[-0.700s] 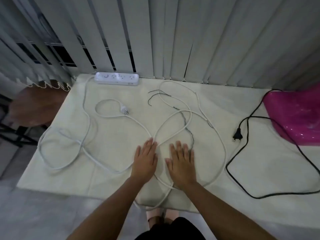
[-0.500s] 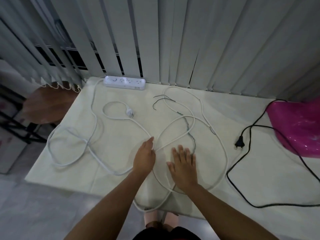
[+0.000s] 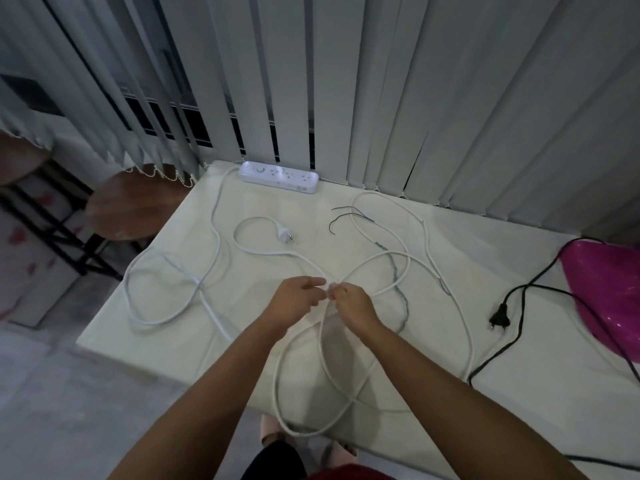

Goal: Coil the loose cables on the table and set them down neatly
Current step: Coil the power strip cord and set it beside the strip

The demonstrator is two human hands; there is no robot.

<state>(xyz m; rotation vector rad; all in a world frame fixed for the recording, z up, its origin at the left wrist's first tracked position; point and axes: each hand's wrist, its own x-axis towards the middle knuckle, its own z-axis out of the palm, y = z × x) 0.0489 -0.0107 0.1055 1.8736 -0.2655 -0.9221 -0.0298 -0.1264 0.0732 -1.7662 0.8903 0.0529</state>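
Left hand [image 3: 297, 300] and right hand [image 3: 353, 304] now lifted off table [image 3: 519, 341], fingers pinching white cable [image 3: 381, 258], no longer flat

- white cable [image 3: 465, 320]: long, uncoiled, sprawled in big overlapping loops over the table's middle; one loop droops off the near edge; far end stripped, thin dark wires splayed near the back.
- white power-strip cord [image 3: 217, 237]: runs from the strip at the back edge, loose loops on the left side, white plug lying flat mid-table.
- black cable [image 3: 516, 336]: right side, loose curves, black two-pin plug flat on the table, apart from the white ones.
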